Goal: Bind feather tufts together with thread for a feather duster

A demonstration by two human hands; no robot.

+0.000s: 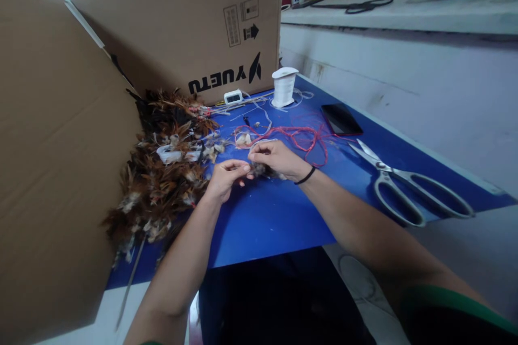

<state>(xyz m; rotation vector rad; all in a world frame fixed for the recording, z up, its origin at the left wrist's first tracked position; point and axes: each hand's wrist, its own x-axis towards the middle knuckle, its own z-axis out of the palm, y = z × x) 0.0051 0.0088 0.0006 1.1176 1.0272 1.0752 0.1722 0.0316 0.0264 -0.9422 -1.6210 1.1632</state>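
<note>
My left hand (230,177) and my right hand (275,157) meet over the blue table (259,226), their fingers pinched close together. Between and under them is a small tuft of grey-brown feathers (259,169), which my right hand partly covers. Both hands appear to grip its near end; the exact hold is too small to make out. Just beyond my fingers lie pinkish-red strings (309,143) and a pale fluffy piece (243,139). A large heap of brown feathers (162,178) spreads out left of my left hand.
White spool (284,88) and small white digital device (233,97) stand at the back. A dark phone (342,119) and large scissors (404,183) lie on the right. Cardboard boxes (174,21) wall the left and back. More scissors (368,5) lie on a ledge.
</note>
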